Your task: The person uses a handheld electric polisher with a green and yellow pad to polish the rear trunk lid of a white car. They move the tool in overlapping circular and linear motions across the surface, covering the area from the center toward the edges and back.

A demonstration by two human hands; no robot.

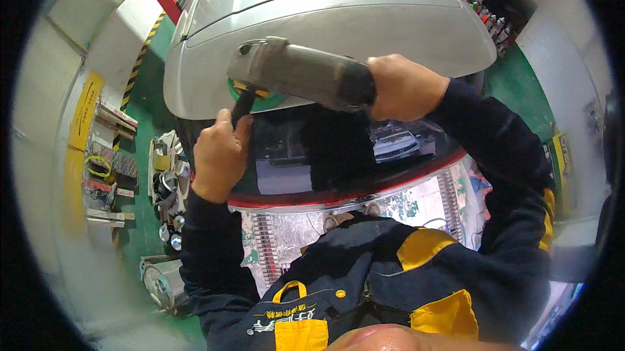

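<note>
Polishing in hand: right hand (403, 87) wrapped around grey polisher (303, 74) body, left hand (221, 152) gripping black side handle (242, 105), green pad (257, 96) pressed on silver car panel (325, 26). Next, probably steady pressure and even sweeps across panel.

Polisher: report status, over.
Right hand grips polisher body. Left hand holds its black side handle. Green pad against silver car panel. Nothing blocking.

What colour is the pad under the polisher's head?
Green, with a yellow backing, seen in the head view: the pad sits beneath the grey polisher.
</note>
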